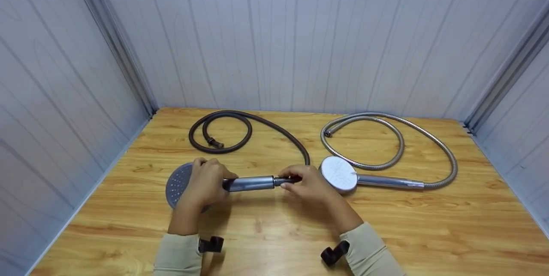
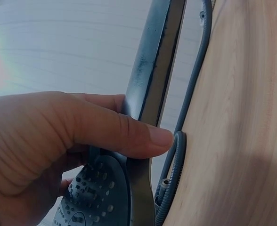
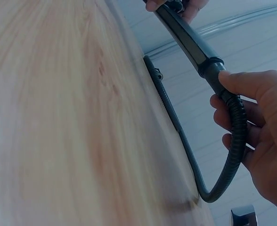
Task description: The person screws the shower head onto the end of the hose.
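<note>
My left hand (image 1: 206, 183) grips a dark grey hand shower (image 1: 176, 188) at the neck, between its round spray face and its handle. In the left wrist view the thumb lies across the shower's handle (image 2: 150, 70), and part of the nozzled face (image 2: 98, 188) shows below. At the handle's other end, my right hand (image 1: 309, 183) pinches the connector (image 3: 215, 77) of a dark shower hose (image 1: 274, 125). Connector and handle meet end to end; how tightly they are joined I cannot tell. The shower is held above the table, its handle roughly level in the head view.
Right of my hands lies a chrome hand shower (image 1: 339, 174) with a silver hose (image 1: 450, 156) looped behind it. The dark hose's free end fitting (image 1: 215, 143) rests inside its coil at the back left. Pale panel walls (image 1: 274, 40) bound the wooden table (image 1: 266, 233).
</note>
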Tool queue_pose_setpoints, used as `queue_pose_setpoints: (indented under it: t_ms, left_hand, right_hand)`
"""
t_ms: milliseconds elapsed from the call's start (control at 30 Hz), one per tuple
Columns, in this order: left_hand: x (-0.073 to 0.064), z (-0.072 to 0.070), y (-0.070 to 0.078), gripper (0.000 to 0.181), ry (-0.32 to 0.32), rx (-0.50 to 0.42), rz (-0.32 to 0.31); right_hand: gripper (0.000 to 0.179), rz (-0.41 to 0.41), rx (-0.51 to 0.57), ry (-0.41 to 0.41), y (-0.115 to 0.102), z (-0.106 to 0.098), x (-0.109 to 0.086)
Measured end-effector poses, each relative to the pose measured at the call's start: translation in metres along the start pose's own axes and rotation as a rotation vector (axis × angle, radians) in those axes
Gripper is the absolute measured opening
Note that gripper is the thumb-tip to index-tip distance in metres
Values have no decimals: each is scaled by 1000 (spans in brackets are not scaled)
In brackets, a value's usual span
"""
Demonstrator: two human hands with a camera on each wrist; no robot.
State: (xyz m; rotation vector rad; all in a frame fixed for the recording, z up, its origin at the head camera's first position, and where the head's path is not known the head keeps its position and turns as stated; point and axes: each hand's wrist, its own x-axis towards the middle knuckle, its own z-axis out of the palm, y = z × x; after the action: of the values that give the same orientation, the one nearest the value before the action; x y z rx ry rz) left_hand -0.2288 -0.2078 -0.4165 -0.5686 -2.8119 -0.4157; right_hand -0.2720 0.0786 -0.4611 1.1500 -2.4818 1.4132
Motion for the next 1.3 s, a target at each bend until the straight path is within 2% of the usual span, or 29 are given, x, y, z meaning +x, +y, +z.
queue_pose_setpoints:
  t_ms: [233,533,1100,1300]
  left_hand:
    - [0,1,0,38,3,16,3]
    - [0,1,0,39,-7,46,10]
    - [1,0,-1,40,-23,17,-9]
    - [1,1,0,39,-5,5,-1]
  right_hand:
    - [16,34,7,-8,-3,0,0]
    - [16,36,-5,-14,-2,0,0]
    - [18,50,-42,-26,-2,-2,0]
    - [18,27,-37,-25,-2,-2,0]
